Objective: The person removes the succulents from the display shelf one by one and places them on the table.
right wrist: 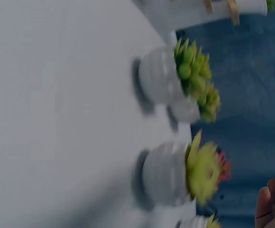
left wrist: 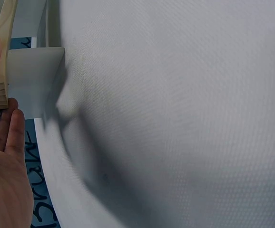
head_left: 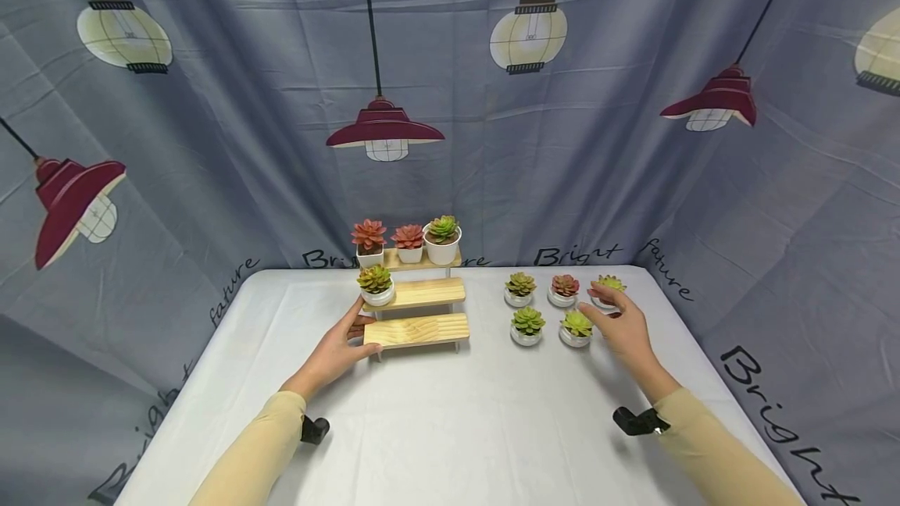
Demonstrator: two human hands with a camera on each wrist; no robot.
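A three-tier wooden plant stand [head_left: 415, 331] is at the back of the table. My left hand [head_left: 336, 356] grips its left side; in the left wrist view the thumb lies along a plank [left wrist: 2, 61] and fingertips touch its end. One green potted succulent [head_left: 376, 287] sits at the left of the middle tier. Over on the right, my right hand [head_left: 624, 334] hovers with nothing in it, thumb and fingers spread, beside the front-right green succulent [head_left: 576, 326]. Its fingers partly hide the back-right succulent [head_left: 612, 283] in the head view.
Two red succulents [head_left: 369, 235] and a green one [head_left: 442, 230] in a larger white pot fill the top tier. Right of the stand are more small pots, including a reddish succulent [head_left: 565, 289] and a green one [head_left: 527, 323]. A grey curtain [head_left: 450, 178] hangs behind the white table [head_left: 464, 428].
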